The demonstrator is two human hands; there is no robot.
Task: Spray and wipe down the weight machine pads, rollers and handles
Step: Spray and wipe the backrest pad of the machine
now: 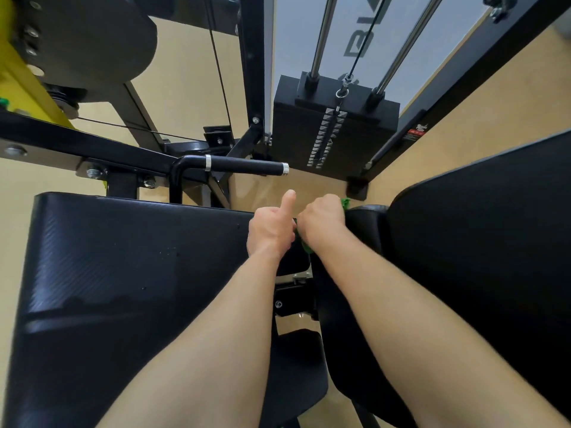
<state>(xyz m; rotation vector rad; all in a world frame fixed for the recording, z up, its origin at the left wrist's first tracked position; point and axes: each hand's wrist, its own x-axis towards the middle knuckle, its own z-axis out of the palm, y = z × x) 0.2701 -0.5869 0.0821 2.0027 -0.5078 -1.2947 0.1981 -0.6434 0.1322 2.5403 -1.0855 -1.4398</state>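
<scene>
The right grip point(321, 220) is closed around a green cloth point(345, 203), bunched against the small black roller point(367, 223) between the seat pad point(123, 257) and the back pad point(479, 242). The left grip point(272, 228) sits just beside it, fingers curled, thumb out; whether it holds any cloth is hidden. The roller probably wipes best with the cloth wrapped round it and twisted, so the underside gets covered too.

Glossy black vinyl-like seat pad point(123, 273), matt rubbery handle grip point(244, 165), polished chrome guide rods point(323, 35).
</scene>
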